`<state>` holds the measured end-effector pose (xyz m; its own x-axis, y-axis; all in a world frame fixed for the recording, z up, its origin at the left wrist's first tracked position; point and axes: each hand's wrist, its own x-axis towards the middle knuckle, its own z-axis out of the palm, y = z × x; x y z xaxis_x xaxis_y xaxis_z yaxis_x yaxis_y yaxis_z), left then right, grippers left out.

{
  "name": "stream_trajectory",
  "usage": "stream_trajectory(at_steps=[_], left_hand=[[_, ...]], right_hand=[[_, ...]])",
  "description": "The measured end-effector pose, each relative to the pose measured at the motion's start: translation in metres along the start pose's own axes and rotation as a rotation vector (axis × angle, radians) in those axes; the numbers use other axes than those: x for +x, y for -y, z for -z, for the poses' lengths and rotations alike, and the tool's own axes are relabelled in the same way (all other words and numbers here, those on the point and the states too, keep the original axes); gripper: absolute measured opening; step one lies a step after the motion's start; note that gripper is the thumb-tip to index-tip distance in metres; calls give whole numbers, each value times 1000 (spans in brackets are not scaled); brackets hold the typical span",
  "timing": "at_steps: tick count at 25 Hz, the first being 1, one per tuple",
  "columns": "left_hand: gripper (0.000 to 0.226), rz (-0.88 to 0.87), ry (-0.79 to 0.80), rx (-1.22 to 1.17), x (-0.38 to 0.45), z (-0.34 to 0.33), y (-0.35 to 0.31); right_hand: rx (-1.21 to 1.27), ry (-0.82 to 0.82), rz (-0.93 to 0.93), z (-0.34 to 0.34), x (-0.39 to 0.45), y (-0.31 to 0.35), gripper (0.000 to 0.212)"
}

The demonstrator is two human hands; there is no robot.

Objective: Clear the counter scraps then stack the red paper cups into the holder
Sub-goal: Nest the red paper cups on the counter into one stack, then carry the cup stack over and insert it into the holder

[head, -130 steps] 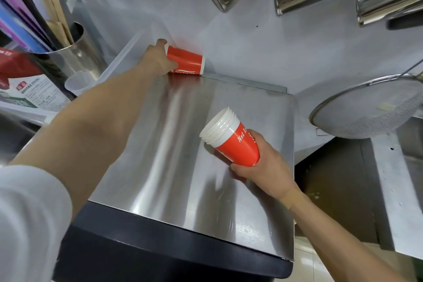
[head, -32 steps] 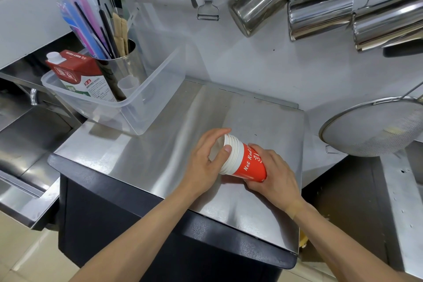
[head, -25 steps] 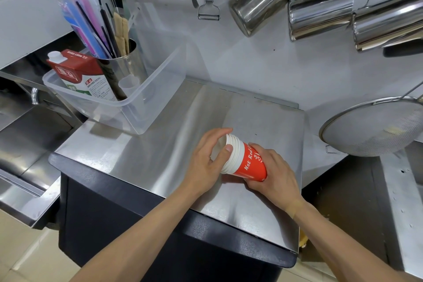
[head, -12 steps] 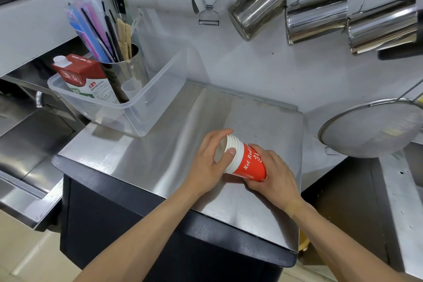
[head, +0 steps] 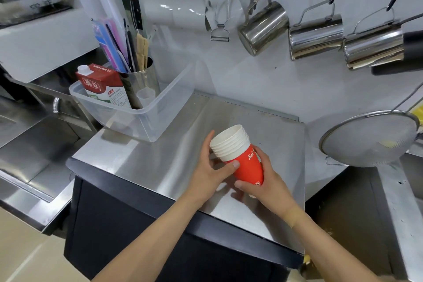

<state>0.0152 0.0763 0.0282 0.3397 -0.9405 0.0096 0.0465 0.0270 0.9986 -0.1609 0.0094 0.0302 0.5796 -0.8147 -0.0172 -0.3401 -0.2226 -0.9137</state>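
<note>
Head view: the stack of red paper cups [head: 248, 167] is held just above the steel counter [head: 160, 162], tilted with its white rims toward the clear plastic bin [head: 146, 117] at the counter's far-left corner. The left hand [head: 211, 169] grips the rims; the right hand [head: 265, 181] wraps the base.

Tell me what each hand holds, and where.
Both hold the nested stack of red paper cups: left hand near the white rims, right hand round the red base.
</note>
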Motion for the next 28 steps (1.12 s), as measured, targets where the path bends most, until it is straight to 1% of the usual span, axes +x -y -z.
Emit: stream_trajectory(at_steps=[3,5,7,9,12,15,18,22,28], left_hand=[[95,-6,-32,-41,-23,13,-6],[94,-15,-25,-38,-40,25,-8],[90,-6,-8,-37,-55,40,-8],[80,18,14,-59,-68,53,-9],[66,53,97,-82,-81,71,-8],[64,87,146,-98,-95,79,-5],[67,116,198,-112,-107,80,-4],[67,103,256,-100,-120,70,-9],[64,71,346,-82,-133,29,-19]], right_hand=[[157,68,-33,-22,-15,13,88],[239,83,-59,-34,-26,23,79],[284,81,-85,-47,-35,31,75],[338,84,-107,-58,-45,36,77],[363,101,-143,-74,-59,41,81],[349,82,-176,-82,-75,46,80],[360,40,-202,-84,-88,54,71],[395,0,-207,-75,-107,63,58],[410,-104,-237,-45,-151,65,69]])
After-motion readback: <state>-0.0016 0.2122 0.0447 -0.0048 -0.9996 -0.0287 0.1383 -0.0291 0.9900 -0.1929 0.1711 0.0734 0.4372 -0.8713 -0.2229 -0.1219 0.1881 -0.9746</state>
